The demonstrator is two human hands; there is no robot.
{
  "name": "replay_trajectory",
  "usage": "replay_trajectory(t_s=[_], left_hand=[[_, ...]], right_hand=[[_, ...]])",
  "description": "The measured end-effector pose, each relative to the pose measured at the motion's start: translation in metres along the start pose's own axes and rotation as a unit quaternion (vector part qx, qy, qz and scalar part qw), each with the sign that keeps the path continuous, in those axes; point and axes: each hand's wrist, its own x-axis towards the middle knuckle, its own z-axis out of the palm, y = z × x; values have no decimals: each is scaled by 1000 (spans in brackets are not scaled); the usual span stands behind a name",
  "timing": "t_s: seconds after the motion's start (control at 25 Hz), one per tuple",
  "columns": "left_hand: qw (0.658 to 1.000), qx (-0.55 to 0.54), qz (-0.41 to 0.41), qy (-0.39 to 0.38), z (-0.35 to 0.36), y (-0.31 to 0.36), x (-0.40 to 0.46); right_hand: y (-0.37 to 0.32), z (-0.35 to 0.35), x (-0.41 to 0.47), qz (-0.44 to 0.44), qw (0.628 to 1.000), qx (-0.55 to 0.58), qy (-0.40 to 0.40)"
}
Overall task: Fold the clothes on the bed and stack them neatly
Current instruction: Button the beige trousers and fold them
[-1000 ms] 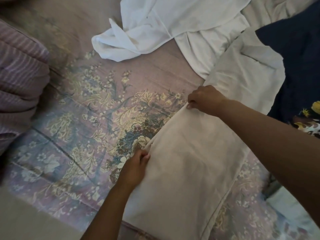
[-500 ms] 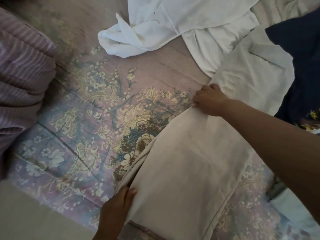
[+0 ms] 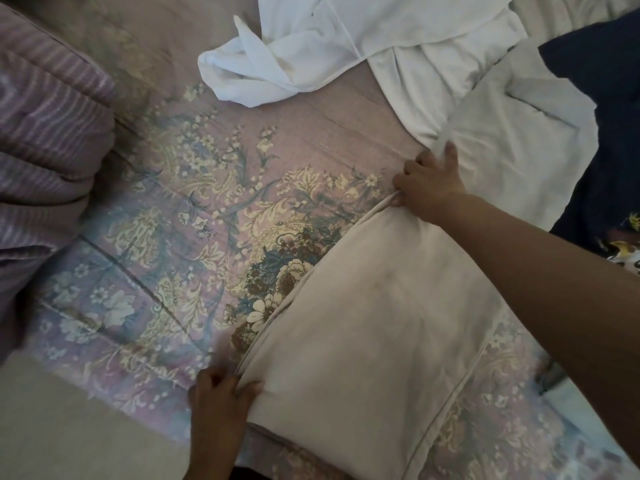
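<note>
Garment: beige folded cloth flat on floral bedsheet, near edge.
Long axis: runs near-left to far-right.
Left hand: thumb on top, fingers curled, pinching the near-left corner.
Right hand: fingers curled, gripping the far corner.

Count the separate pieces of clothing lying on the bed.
4, possibly more hidden: a beige cloth gripped by both hands near the front, a crumpled white garment at the top, a pale grey garment at right, a navy garment far right.
</note>
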Motion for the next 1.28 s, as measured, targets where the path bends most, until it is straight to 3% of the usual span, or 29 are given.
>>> replay_trajectory(t_s=[0.2, 0.36, 0.48, 0.6, 0.72, 0.8, 0.88, 1.0, 1.12, 1.28], left_hand=[[998, -30, -56, 3, 4, 1, 6], [997, -82, 0, -16, -11, -8, 0], [992, -116, 16, -46, -23, -17, 7], [982, -160, 39, -95, -25, -24, 4], [962, -236, 1, -141, -28, -25, 6], [968, -196, 33, -155, -34, -25, 13], [981, -109, 96, -127, -36, -26, 18], [989, -60, 121, -67, -27, -28, 14], [995, -50, 81, -39, -17, -26, 12], [995, 87, 15, 39, -33, -33, 17]], right_hand=[[-45, 18, -27, 95, 982, 48, 158], [-117, 64, -105, 21, 947, 83, 310], [-196, 127, -183, 13, 954, 140, 267], [-247, 188, -259, 30, 960, 102, 258], [-245, 224, -298, 50, 950, 114, 287], [-236, 232, -307, 47, 948, 96, 301], [-234, 235, -312, 38, 952, 64, 298], [-236, 233, -319, 52, 953, 81, 286], [-232, 234, -327, 67, 955, 92, 272], [-225, 227, -332, 47, 957, 82, 276]])
